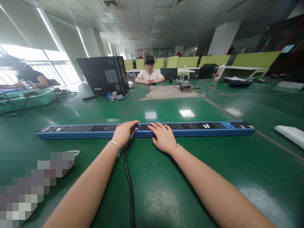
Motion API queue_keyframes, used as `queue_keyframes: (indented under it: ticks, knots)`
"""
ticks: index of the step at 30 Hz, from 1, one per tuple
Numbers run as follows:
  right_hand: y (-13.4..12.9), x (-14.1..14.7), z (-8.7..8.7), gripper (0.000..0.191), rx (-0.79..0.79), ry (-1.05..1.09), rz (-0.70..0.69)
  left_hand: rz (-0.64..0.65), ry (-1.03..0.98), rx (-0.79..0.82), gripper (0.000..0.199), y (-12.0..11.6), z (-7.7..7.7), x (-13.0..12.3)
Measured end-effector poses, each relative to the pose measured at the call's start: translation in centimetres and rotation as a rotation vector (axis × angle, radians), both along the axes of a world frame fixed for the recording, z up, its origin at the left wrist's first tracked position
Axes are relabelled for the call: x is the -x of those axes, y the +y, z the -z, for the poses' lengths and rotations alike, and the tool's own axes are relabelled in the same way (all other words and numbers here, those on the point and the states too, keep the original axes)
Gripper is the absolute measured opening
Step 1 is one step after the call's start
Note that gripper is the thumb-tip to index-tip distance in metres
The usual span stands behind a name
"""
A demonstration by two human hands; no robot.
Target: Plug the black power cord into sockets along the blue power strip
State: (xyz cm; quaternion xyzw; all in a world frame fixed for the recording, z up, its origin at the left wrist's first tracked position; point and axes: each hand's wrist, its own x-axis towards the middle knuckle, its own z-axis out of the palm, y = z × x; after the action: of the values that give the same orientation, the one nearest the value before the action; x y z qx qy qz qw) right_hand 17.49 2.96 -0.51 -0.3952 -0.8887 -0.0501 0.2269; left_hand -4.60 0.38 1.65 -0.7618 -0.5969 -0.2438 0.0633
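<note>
A long blue power strip (199,130) with a black top face and several sockets lies crosswise on the green table (156,180). My left hand (123,132) is closed around the plug end of a black power cord (128,177), at a socket left of the strip's middle. Whether the plug sits fully in the socket is hidden by my fingers. The cord runs from there down toward me. My right hand (163,136) lies flat on the strip just to the right, fingers stretched over its top, holding nothing.
A black computer case (104,76) stands at the back left, with grey-blue gloves (115,96) beside it. A green basket (28,99) is at far left. A person (150,74) sits across the table. A white object (289,135) lies at the right.
</note>
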Motion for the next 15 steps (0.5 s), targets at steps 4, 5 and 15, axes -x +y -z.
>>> queue_keyframes:
  ticks: [4, 5, 15]
  knots:
    - [-0.1, 0.0, 0.0, 0.051, 0.001, -0.002, 0.0, -0.019, -0.006, 0.007, 0.036, -0.4, -0.1, -0.4]
    - [-0.1, 0.0, 0.0, 0.051, 0.001, 0.0, 0.0, -0.022, -0.006, 0.006, 0.036, -0.4, -0.1, -0.4]
    - [1.1, -1.0, -0.2, 0.062, 0.032, 0.061, 0.259, -0.059, -0.042, -0.036, 0.035, -0.1, 1.1, -0.2]
